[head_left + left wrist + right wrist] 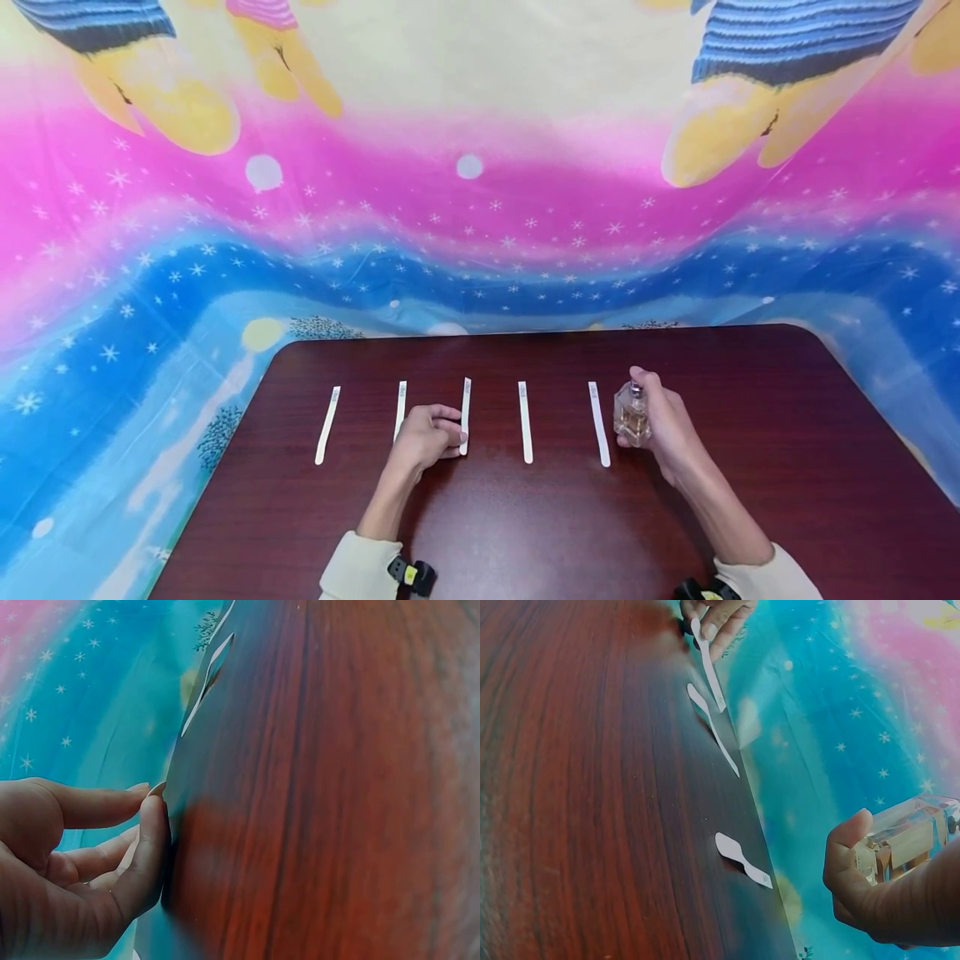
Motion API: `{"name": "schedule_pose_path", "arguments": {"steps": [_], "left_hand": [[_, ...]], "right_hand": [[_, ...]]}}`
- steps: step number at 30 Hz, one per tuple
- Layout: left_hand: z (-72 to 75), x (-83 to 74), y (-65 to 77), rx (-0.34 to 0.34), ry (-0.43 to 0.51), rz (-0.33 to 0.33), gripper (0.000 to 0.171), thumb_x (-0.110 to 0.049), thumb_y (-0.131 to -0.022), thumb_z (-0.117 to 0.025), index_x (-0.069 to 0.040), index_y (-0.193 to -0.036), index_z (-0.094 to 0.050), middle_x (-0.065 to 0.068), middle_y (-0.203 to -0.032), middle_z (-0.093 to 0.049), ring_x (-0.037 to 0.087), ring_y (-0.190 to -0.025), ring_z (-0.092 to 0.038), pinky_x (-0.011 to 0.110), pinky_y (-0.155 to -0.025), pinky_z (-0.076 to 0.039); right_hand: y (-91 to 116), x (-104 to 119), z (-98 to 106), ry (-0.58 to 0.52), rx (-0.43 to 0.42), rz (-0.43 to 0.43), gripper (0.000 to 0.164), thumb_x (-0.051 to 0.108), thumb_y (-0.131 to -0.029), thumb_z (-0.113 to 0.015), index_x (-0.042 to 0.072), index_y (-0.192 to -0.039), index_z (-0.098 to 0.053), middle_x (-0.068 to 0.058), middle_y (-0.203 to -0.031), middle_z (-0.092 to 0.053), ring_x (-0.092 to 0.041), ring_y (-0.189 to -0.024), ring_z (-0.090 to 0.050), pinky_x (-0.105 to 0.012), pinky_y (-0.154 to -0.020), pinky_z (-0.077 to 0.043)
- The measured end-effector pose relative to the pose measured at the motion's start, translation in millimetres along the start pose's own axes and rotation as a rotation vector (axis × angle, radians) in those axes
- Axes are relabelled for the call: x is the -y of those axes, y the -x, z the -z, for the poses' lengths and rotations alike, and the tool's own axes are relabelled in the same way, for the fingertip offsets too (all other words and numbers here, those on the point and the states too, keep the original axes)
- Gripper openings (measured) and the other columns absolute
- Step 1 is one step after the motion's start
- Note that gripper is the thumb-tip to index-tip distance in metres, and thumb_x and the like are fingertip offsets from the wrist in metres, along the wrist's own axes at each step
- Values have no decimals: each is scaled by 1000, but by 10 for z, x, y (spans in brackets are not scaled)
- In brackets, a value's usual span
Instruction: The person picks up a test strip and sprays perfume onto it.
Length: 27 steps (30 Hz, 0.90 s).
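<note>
My left hand point(423, 437) pinches the middle white paper test strip point(466, 408) near its rounded lower end. Thumb and finger meet on the strip's edge in the left wrist view, where only a small bit of the strip point(157, 789) shows. My right hand point(671, 437) grips a clear glass perfume bottle point(632, 419) with pale amber liquid. One digit reaches over the bottle's silver top, and another lies at its base. The bottle is just right of the rightmost strip point(599, 423). In the right wrist view the held strip point(711, 671) slants from the left fingertips.
Other white strips lie in a row on the dark red-brown table point(510, 533): one at far left point(327, 425), one partly behind my left hand point(401, 404), one right of centre point(525, 422). A colourful printed cloth point(480, 217) hangs behind the table.
</note>
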<state>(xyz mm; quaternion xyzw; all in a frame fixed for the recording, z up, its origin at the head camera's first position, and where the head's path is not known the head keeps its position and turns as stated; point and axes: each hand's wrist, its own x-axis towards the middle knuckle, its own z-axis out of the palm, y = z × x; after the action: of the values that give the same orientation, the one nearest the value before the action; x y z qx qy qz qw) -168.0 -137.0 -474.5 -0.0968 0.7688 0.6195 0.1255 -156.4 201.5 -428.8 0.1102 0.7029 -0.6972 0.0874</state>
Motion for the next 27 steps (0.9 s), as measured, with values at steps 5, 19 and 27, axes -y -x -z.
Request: {"name": "schedule_pose_path", "arguments": {"steps": [5, 19, 27], "left_hand": [[9, -12, -5, -6, -31, 7, 34, 14, -88, -73, 9, -121, -69, 16, -92, -78, 14, -75, -72, 33, -69, -67], [8, -62, -8, -19, -94, -5, 32, 11, -88, -73, 8, -119, -70, 13, -91, -79, 16, -78, -75, 31, -64, -66], [-134, -129, 63, 2, -62, -27, 32, 5, -90, -77, 7, -121, -71, 15, -96, -81, 22, -86, -80, 32, -69, -67]], "right_hand": [[5, -7, 7, -5, -4, -1, 53, 53, -113, -38, 17, -84, -62, 2, -75, -62, -16, -70, -61, -32, -63, -61], [19, -14, 22, -21, 5, 16, 52, 53, -114, -37, 17, -84, -61, 3, -73, -61, -15, -69, -61, -33, -64, -62], [15, -21, 28, -21, 3, 13, 53, 54, -113, -39, 17, -82, -60, 3, -72, -60, -15, -68, -60, -33, -64, -62]]}}
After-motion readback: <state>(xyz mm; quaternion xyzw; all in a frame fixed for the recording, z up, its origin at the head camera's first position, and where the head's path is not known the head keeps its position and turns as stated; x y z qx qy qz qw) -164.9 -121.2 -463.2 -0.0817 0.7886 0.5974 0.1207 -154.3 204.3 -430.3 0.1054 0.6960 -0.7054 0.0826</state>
